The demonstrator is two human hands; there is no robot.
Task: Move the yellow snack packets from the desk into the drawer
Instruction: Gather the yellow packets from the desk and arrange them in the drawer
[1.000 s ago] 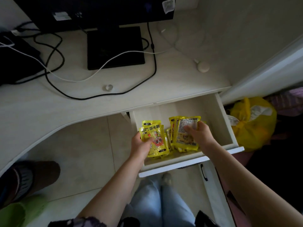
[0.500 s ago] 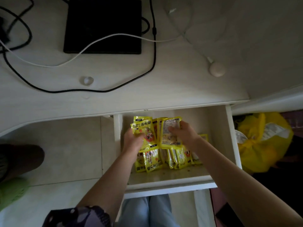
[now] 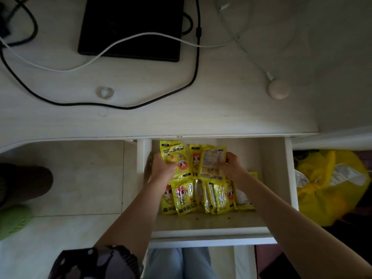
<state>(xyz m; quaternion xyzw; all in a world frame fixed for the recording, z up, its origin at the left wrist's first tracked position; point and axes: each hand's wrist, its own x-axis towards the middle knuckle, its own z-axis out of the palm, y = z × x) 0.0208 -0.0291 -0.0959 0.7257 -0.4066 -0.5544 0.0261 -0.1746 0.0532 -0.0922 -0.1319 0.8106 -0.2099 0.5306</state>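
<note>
Both hands are down in the open drawer (image 3: 273, 178). The left hand (image 3: 162, 170) grips one bunch of yellow snack packets (image 3: 177, 160), and the right hand (image 3: 231, 168) has its fingers (image 3: 229, 158) curled round another bunch. More packets (image 3: 201, 196) lie flat in the drawer below them. They look light, thin and crinkly, maybe slippery. Holding them by the flat sides, thumb on top, seems best. The table (image 3: 201, 121) shows no packets.

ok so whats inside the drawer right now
In the drawer, a row of yellow snack packets lies flat; the left hand and right hand hold more above them. Arms cover part of the floor.
</note>
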